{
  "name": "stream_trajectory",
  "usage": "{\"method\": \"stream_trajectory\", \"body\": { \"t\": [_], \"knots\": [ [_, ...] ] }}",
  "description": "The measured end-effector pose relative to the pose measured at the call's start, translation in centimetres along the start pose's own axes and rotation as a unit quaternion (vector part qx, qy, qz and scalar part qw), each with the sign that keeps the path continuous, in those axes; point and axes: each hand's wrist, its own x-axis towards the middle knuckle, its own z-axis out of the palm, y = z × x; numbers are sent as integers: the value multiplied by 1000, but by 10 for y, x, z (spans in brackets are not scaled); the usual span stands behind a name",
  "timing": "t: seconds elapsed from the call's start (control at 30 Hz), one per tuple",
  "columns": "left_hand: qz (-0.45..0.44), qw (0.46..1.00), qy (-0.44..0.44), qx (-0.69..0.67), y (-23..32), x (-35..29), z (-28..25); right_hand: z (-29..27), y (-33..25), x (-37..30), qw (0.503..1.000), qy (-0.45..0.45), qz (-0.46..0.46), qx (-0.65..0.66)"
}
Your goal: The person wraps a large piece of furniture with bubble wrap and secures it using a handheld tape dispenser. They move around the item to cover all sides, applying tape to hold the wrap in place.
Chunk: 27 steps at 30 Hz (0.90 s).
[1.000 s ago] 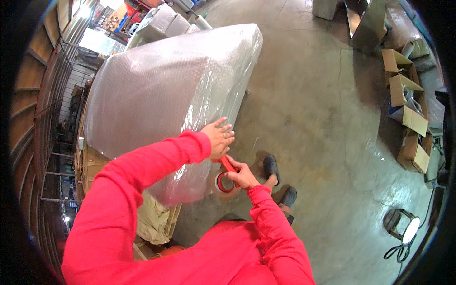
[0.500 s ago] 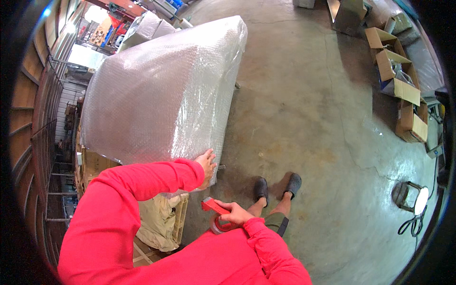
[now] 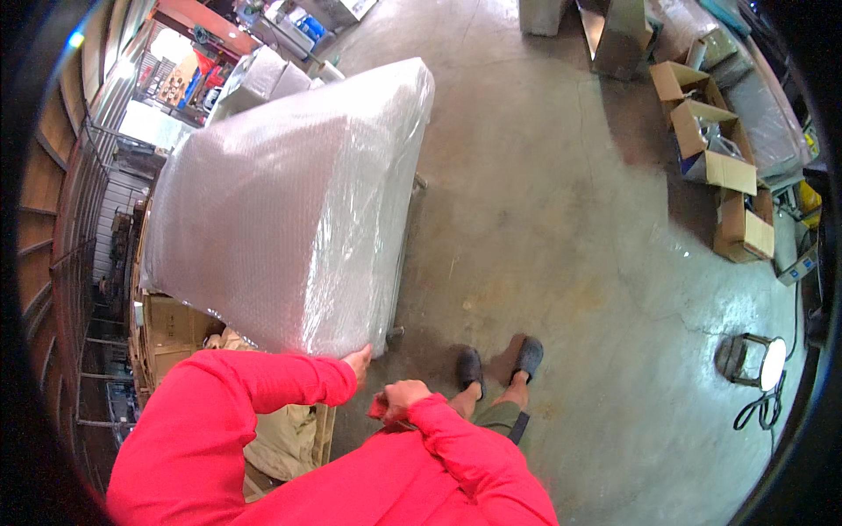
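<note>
A large block-shaped load wrapped in clear bubble wrap [image 3: 254, 210] stands at the left, its near end close to me. My left hand [image 3: 358, 363] is at its near right corner, seen nearly edge-on. The fingers that show are stretched out against the wrap, and the rest are hidden. Just right of it, in front of my body, my right hand [image 3: 407, 396] is closed around a red tape dispenser [image 3: 378, 407]. Most of the dispenser is hidden by the hand and my red sleeve.
Below the load lie beige cloth [image 3: 285, 443] and a cardboard box [image 3: 171, 324]. Opened cartons [image 3: 715, 131] line the right side of the concrete floor. A small stool with a white seat [image 3: 772, 364] stands at lower right, with a black cable [image 3: 759, 412] beside it.
My left hand has slid nearer along the wrap to its corner, no longer spread flat on its side. My right hand has moved up and left, turning the tape dispenser mostly out of sight.
</note>
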Motion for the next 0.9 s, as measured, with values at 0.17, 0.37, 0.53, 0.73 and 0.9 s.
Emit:
{"method": "stream_trajectory", "body": {
  "t": [0.17, 0.37, 0.53, 0.73, 0.9],
  "knots": [
    [-20, 867, 3, -497, -81, 38, -36, -54, 73, -104, 978, 166, 105, 77],
    [-249, 448, -3, -859, -322, 46, -79, -89, 149, -181, 907, 288, 299, 74],
    [-310, 391, 118, -859, -518, -13, -166, -103, 171, -199, 866, 331, 349, 133],
    [-420, 575, 625, -319, -609, -51, -197, -125, 131, -175, 809, 433, 320, 235],
    [-137, 692, 306, -639, -418, -31, -235, -180, 75, -122, 628, 701, 90, 326]
  ]
}}
